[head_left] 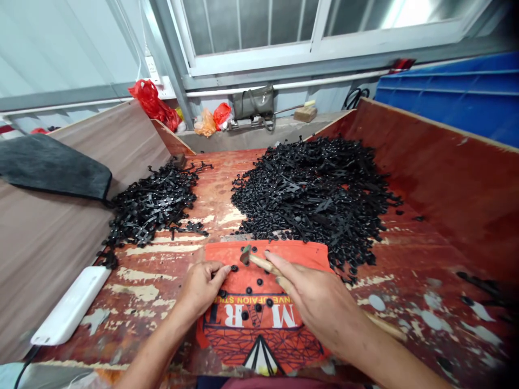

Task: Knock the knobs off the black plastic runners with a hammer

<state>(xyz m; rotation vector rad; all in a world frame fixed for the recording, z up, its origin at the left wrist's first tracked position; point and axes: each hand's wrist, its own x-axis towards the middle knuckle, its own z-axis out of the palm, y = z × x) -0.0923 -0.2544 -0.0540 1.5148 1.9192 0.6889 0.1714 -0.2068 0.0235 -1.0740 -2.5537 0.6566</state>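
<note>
An orange printed cloth lies on the worn red table, with several small round black pieces scattered on it. My right hand is wrapped round the wooden handle of a small tool; its dark metal head hangs over the upper part of the cloth. At the cloth's left side, my left hand has its fingers curled, thumb and fingertips beside a round black piece. Whether those fingertips grip anything is too small to tell.
A large heap of black parts lies behind the cloth to the right, a smaller pile to the left. Wooden boards wall the sides. A white power bank-like box sits at the left, a blue crate at the back right.
</note>
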